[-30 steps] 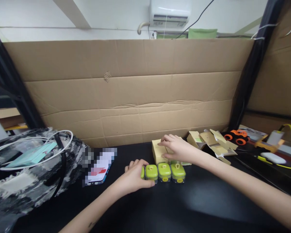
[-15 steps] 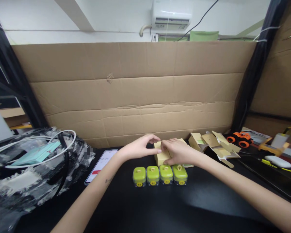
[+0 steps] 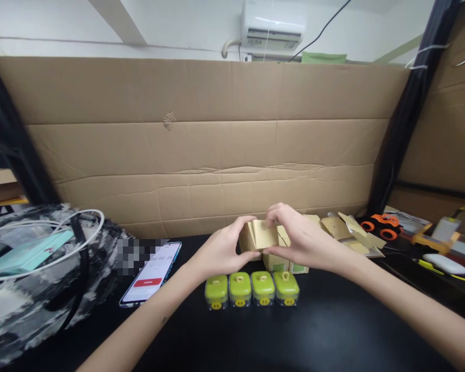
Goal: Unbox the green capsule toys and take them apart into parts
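Note:
My left hand (image 3: 221,252) and my right hand (image 3: 300,238) both grip a small tan cardboard box (image 3: 262,236), held a little above the black table (image 3: 302,336). Left fingers wrap its left side, right fingers its top and right side. Beneath it, more small tan boxes (image 3: 282,263) with green labels rest on the table. In front of them stands a row of several green-lidded little containers (image 3: 251,288) with yellow smiley marks, side by side, untouched.
A phone (image 3: 151,273) with a lit screen lies left of the row. A black-and-white bag (image 3: 34,289) with a white cable and teal box sits far left. Opened cardboard boxes (image 3: 351,232), an orange toy car (image 3: 380,223) and yellow items lie right. A cardboard wall (image 3: 201,150) stands behind.
My left hand left the green containers and joined the right hand at the tan box. Both hands then lifted that box off the table.

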{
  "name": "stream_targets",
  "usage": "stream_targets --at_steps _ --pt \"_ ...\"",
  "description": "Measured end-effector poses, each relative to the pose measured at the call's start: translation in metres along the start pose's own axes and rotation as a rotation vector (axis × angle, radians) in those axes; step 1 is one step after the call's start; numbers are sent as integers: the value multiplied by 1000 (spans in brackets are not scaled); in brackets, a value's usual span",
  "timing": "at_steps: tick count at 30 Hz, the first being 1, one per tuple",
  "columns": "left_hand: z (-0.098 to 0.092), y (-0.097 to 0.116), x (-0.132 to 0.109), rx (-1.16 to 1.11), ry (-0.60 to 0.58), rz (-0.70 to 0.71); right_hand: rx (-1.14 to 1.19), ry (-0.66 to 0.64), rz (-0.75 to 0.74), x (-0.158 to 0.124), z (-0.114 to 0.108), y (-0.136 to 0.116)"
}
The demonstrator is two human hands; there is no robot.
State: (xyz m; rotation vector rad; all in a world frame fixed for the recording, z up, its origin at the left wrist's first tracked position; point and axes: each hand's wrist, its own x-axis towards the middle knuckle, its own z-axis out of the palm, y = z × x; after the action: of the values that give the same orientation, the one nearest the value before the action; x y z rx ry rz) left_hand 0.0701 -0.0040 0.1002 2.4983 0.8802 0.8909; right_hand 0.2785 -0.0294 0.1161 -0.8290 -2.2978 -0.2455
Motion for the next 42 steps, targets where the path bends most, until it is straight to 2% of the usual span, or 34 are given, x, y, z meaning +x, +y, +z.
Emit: stream_targets --at_steps 3,7,9,11,14,18,20,23,25,28,30,33,36,38,42 --pt "1 -4 1 10 27 -48 3 65 -7 0 3 1" --pt "-1 -6 2 46 34 -79 294 -48 97 -1 1 -1" --pt "-3 -6 2 43 46 -104 341 -46 145 -1 -1 -3" --pt "-7 -5 1 41 56 -111 273 -47 93 0 -2 -5" --pt "-13 -2 0 53 48 -97 128 -123 -2 2 -1 -5" --pt "-20 5 1 18 -6 -108 18 -122 89 2 6 -2" --pt "-22 9 2 -96 -50 -218 183 -101 152 0 11 -1" --pt "-23 12 4 -304 -102 -463 656 -127 263 -3 19 -7" --pt "-22 12 4 -417 -112 -599 990 -184 406 -4 24 -17" --pt "-16 12 4 -478 -78 -709 1400 -239 610 -5 32 -33" --pt "-11 10 3 -464 -64 -729 1554 -271 686 -5 37 -40" --pt "-7 7 3 -487 -114 -727 1653 -294 809 -6 42 -43" --pt "-14 7 3 -645 -228 -681 1682 -189 909 -5 42 -39" --pt "-23 10 2 -746 -320 -659 1668 -130 899 -4 40 -36" --pt "-34 14 0 -757 -409 -650 1521 -158 793 -5 34 -33"
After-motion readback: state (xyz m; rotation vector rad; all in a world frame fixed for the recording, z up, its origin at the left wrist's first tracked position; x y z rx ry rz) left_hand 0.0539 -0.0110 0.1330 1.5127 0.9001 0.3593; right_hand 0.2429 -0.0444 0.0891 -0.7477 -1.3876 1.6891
